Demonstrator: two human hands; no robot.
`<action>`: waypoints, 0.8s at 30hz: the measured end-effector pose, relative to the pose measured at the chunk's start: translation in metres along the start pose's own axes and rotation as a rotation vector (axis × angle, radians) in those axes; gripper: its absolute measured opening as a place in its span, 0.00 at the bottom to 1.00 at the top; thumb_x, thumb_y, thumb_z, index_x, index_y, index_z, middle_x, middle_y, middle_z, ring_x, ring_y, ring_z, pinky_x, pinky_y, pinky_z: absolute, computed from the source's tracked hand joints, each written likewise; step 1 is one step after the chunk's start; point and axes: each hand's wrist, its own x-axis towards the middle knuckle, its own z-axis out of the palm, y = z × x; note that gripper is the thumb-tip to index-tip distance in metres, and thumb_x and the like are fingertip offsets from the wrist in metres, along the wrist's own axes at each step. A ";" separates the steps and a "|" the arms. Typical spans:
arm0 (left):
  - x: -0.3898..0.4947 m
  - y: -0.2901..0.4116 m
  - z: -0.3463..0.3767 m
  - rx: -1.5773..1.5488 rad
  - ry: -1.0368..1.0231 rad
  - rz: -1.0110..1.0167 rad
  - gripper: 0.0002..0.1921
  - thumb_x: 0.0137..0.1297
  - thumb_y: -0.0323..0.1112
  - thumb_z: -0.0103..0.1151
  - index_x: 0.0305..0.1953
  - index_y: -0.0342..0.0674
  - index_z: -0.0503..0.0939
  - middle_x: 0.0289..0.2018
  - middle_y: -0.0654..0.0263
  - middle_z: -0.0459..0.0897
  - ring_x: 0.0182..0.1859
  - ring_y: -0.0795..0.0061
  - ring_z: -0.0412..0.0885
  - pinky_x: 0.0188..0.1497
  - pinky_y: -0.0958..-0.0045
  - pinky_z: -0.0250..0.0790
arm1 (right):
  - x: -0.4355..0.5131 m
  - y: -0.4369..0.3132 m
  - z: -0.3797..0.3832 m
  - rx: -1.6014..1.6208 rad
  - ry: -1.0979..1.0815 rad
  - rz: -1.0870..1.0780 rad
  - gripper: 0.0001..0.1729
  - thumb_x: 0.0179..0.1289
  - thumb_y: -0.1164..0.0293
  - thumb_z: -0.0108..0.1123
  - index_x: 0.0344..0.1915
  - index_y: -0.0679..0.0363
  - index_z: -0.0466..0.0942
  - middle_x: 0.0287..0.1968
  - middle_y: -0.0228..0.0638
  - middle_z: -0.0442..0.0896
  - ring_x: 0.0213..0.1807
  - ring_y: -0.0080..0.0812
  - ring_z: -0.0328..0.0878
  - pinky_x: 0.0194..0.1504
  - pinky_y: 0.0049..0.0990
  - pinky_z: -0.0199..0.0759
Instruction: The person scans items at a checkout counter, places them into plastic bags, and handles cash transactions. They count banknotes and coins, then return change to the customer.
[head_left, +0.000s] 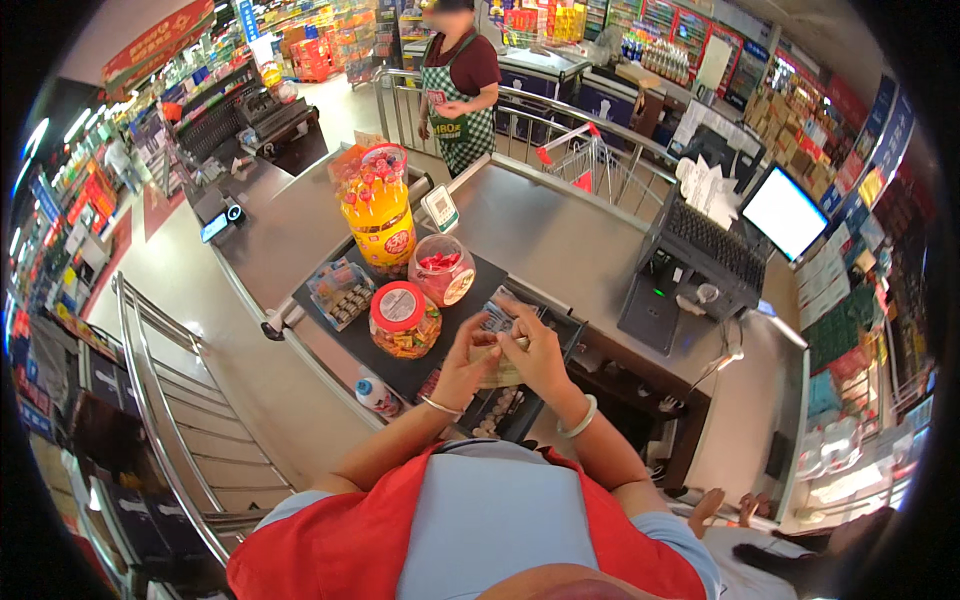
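Note:
My left hand (469, 360) and my right hand (536, 349) meet over an open cash drawer (536, 409). Between them they hold a folded banknote (504, 371), pinched by fingers and thumbs. Coins (499, 412) lie in the drawer beneath, and more notes (506, 311) show just beyond my fingers. Left of my hands a red-lidded candy jar (406, 321) stands on the dark counter mat, with an open clear jar (442, 271) of red-wrapped sweets behind it. A tall yellow tub of lollipops (379, 217) rises farther back. My fingers partly hide the note.
A plastic bottle (377, 397) stands at the left. Small packs (341, 294) and a payment-code stand (440, 208) are on the counter. At right are a keyboard (711, 238) and a lit monitor (784, 212). A person (459, 82) in a checked apron stands beyond; another person's hands (724, 510) show lower right.

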 end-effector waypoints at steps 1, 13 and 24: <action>0.007 0.010 -0.001 0.074 -0.003 0.135 0.36 0.69 0.29 0.64 0.74 0.44 0.58 0.30 0.74 0.75 0.32 0.86 0.73 0.37 0.82 0.68 | 0.002 -0.006 -0.004 -0.038 0.095 -0.098 0.37 0.61 0.81 0.63 0.71 0.52 0.69 0.27 0.31 0.72 0.25 0.22 0.67 0.31 0.25 0.68; 0.054 0.157 -0.007 0.460 0.135 0.684 0.49 0.60 0.14 0.54 0.80 0.43 0.42 0.20 0.80 0.55 0.23 0.89 0.55 0.30 0.84 0.53 | 0.045 -0.121 -0.088 -0.509 0.728 -0.758 0.49 0.54 0.89 0.62 0.77 0.57 0.60 0.21 0.30 0.65 0.21 0.24 0.63 0.28 0.18 0.66; 0.092 0.257 -0.025 1.161 0.255 1.109 0.54 0.56 0.14 0.58 0.79 0.44 0.36 0.73 0.45 0.54 0.22 0.81 0.69 0.33 0.77 0.71 | 0.037 -0.151 -0.092 -0.451 0.773 -0.831 0.48 0.55 0.92 0.58 0.76 0.55 0.61 0.25 0.30 0.76 0.22 0.21 0.63 0.28 0.18 0.67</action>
